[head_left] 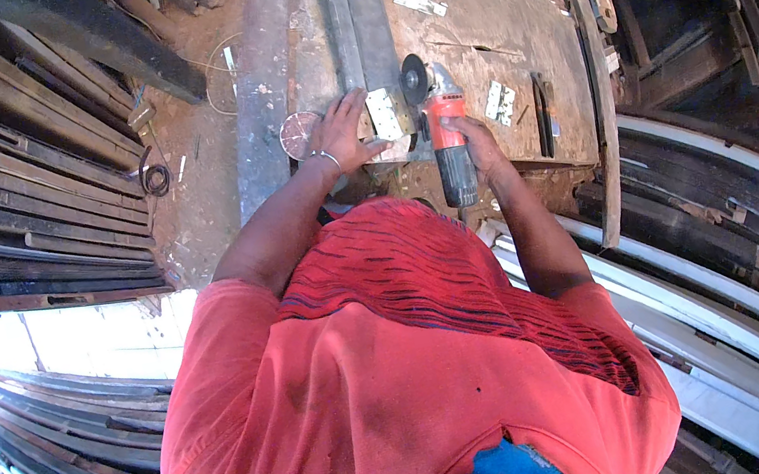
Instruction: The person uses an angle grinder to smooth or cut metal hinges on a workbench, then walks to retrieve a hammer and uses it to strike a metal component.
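The right grip [485, 147] is partly hidden — behind the angle grinder [453, 151].

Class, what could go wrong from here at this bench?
The bare left hand rests close to the disc of the angle grinder; a slip might injure it. The disc could catch the small perforated plate nearby. Only the right hand appears to grip the grinder, so a kick might be hard to control.

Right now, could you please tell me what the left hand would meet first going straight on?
The left hand would likely meet the long grey bar, though it may already touch it.
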Available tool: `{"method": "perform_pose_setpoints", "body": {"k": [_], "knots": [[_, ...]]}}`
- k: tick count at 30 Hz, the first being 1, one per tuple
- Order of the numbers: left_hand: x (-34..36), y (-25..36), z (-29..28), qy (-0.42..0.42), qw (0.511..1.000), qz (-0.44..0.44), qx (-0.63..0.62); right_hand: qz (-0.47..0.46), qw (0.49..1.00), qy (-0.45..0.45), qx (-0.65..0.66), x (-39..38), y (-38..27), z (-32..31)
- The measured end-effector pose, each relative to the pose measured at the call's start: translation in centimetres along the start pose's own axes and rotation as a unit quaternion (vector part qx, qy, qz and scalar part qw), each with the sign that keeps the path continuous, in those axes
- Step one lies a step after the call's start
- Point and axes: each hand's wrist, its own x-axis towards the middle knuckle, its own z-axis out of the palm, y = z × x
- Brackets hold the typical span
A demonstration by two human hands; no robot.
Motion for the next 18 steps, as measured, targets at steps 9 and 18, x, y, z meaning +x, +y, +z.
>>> {"method": "perform_pose_setpoints", "body": {"k": [9,18], "knots": [[2.7,-0.7,0.0,0.106,0.993,-0.001,-0.046,-0.041,0.996,0.053,0.067,-1.2,1.3,-3.9],[4.3,2.0,0.2,0.015,0.984,-0.139,-0.113,-0.038,0.992,0.053,0.106,-1.1,2.9,-5.8]]}}
